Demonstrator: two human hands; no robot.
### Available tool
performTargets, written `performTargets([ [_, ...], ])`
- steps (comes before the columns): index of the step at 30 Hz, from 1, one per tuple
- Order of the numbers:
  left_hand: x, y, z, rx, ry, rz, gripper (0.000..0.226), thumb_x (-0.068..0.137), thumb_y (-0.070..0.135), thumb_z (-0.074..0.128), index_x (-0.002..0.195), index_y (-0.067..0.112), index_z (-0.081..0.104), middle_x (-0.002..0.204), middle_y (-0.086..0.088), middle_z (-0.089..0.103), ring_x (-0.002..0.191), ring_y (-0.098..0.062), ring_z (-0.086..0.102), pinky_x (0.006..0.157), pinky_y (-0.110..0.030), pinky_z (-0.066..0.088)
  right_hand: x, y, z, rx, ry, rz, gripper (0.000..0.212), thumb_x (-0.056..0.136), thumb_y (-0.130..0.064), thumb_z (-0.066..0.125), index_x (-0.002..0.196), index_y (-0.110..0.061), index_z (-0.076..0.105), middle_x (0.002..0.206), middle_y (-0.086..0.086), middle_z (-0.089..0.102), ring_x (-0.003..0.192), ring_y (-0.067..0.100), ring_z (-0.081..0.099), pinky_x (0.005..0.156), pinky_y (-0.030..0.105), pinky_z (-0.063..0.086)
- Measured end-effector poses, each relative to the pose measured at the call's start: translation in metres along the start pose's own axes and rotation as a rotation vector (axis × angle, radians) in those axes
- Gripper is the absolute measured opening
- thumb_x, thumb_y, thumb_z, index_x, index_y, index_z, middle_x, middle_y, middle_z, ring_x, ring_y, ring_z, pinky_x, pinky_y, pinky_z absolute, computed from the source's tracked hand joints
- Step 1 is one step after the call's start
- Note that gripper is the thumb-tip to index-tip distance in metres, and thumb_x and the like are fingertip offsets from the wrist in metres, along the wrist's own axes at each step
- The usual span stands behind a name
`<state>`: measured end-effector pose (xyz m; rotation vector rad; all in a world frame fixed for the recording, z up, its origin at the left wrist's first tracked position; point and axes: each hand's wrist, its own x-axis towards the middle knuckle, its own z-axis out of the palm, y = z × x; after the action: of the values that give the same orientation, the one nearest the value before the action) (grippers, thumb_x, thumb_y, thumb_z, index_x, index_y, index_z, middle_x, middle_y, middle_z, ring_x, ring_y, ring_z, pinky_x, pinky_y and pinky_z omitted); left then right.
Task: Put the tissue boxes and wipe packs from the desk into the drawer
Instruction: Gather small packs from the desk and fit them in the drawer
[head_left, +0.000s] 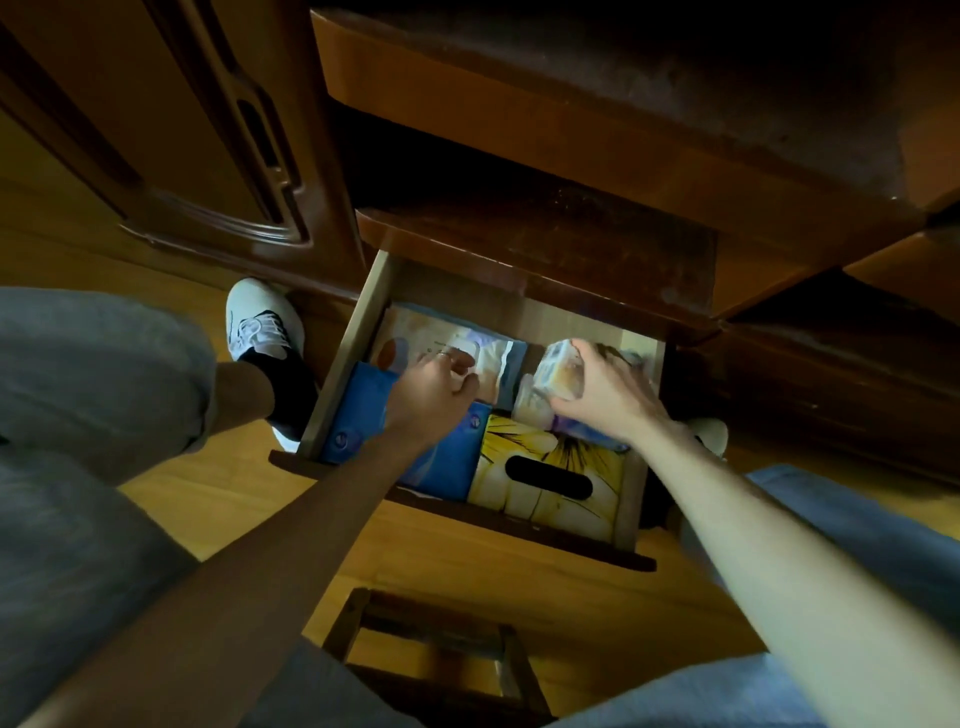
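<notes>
Wooden drawer (347, 364), glossy crinkled wipe pack (558, 371), rectangular yellow tissue box (545, 480)

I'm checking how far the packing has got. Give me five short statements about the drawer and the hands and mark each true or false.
1. The drawer is pulled open. True.
2. The yellow tissue box lies at the drawer's front right. True.
3. The right hand is idle on the floor. False: it holds a clear wipe pack inside the drawer.
4. The blue tissue box sits right of the yellow one. False: it sits left of it.
5. The left hand reaches into the drawer, its fingers on a pale wipe pack. True.
</notes>
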<state>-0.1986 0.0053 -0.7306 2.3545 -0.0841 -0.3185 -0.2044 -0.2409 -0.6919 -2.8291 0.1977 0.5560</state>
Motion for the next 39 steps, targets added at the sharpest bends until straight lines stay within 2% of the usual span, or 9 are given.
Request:
performTargets([
  [3, 0.006, -0.020, 0.002, 0.199, -0.021, 0.225, 0.034, 0.092, 0.028, 0.065, 0.124, 0.015, 0.066, 0.131, -0.007, 0.061, 0.126, -0.028, 0.049, 0.102, -0.038, 0.039, 0.029, -0.006, 0.019, -0.117, 0.011, -0.053, 0.087, 0.084, -0.047, 0.073, 0.151, -0.014, 0.030, 0.138, 0.016, 0.056, 0.119, 0.031, 0.055, 0.085, 0.036, 0.046],
  [9, -0.003, -0.055, 0.017, 0.330, -0.190, 0.128, 0.054, 0.098, 0.045, 0.055, 0.143, 0.015, 0.047, 0.163, -0.011, 0.023, 0.151, -0.031, 0.016, 0.123, -0.042, 0.012, 0.069, -0.014, 0.038, -0.188, -0.047, -0.037, 0.086, 0.094, -0.046, 0.059, 0.157, -0.007, 0.015, 0.149, 0.026, 0.041, 0.130, 0.039, 0.045, 0.101, 0.047, 0.042],
  [12, -0.002, -0.053, 0.023, 0.313, -0.169, 0.123, 0.052, 0.097, 0.044, 0.056, 0.140, 0.016, 0.048, 0.163, -0.013, 0.024, 0.152, -0.031, 0.016, 0.125, -0.044, 0.009, 0.076, -0.015, 0.040, -0.332, 0.063, -0.183, 0.083, 0.092, -0.053, 0.056, 0.153, -0.005, 0.025, 0.140, 0.025, 0.053, 0.123, 0.039, 0.052, 0.102, 0.050, 0.041],
  [17, -0.002, -0.053, 0.025, 0.292, -0.139, 0.108, 0.054, 0.096, 0.045, 0.057, 0.141, 0.017, 0.047, 0.162, -0.011, 0.025, 0.151, -0.030, 0.017, 0.123, -0.041, 0.005, 0.087, -0.014, 0.035, -0.212, -0.104, -0.072, 0.072, 0.098, -0.041, 0.055, 0.151, -0.008, 0.020, 0.142, 0.027, 0.045, 0.113, 0.041, 0.059, 0.084, 0.044, 0.048],
  [21, -0.003, -0.055, 0.025, 0.292, -0.136, 0.122, 0.053, 0.095, 0.045, 0.057, 0.140, 0.017, 0.047, 0.161, -0.011, 0.027, 0.151, -0.030, 0.019, 0.123, -0.041, 0.007, 0.095, -0.010, 0.031, -0.241, -0.272, 0.052, 0.074, 0.097, -0.036, 0.062, 0.152, -0.013, 0.018, 0.157, 0.026, 0.024, 0.138, 0.046, 0.039, 0.106, 0.052, 0.038],
  [28, -0.004, -0.055, 0.023, 0.285, -0.126, 0.141, 0.056, 0.094, 0.042, 0.061, 0.139, 0.012, 0.048, 0.158, -0.015, 0.031, 0.149, -0.033, 0.024, 0.123, -0.043, 0.009, 0.104, -0.014, 0.033, -0.071, -0.446, 0.051, 0.089, 0.098, -0.036, 0.065, 0.162, -0.020, 0.005, 0.168, 0.019, 0.005, 0.154, 0.039, 0.012, 0.122, 0.053, 0.020],
  [31, -0.003, -0.054, 0.024, 0.281, -0.127, 0.135, 0.055, 0.093, 0.042, 0.061, 0.138, 0.013, 0.048, 0.157, -0.015, 0.031, 0.148, -0.033, 0.025, 0.122, -0.043, 0.011, 0.110, -0.007, 0.020, 0.069, -0.549, 0.081, 0.107, 0.088, -0.032, 0.075, 0.163, -0.024, 0.000, 0.169, 0.010, 0.014, 0.151, 0.032, 0.026, 0.110, 0.043, 0.041],
  [37, -0.005, -0.053, 0.024, 0.279, -0.120, 0.149, 0.053, 0.094, 0.040, 0.062, 0.136, 0.011, 0.051, 0.155, -0.016, 0.035, 0.146, -0.034, 0.028, 0.121, -0.041, 0.011, 0.107, -0.006, 0.023, 0.330, -0.335, 0.177, 0.067, 0.097, -0.044, 0.045, 0.160, -0.025, 0.029, 0.166, 0.002, 0.027, 0.150, 0.027, 0.028, 0.120, 0.045, 0.027],
  [39, -0.006, -0.052, 0.022, 0.280, -0.130, 0.148, 0.053, 0.094, 0.039, 0.063, 0.138, 0.012, 0.050, 0.155, -0.016, 0.034, 0.146, -0.034, 0.028, 0.121, -0.043, 0.014, 0.104, -0.010, 0.030, 0.278, -0.356, 0.176, 0.076, 0.094, -0.058, 0.050, 0.159, -0.024, 0.028, 0.165, 0.006, 0.030, 0.148, 0.030, 0.032, 0.118, 0.047, 0.029],
])
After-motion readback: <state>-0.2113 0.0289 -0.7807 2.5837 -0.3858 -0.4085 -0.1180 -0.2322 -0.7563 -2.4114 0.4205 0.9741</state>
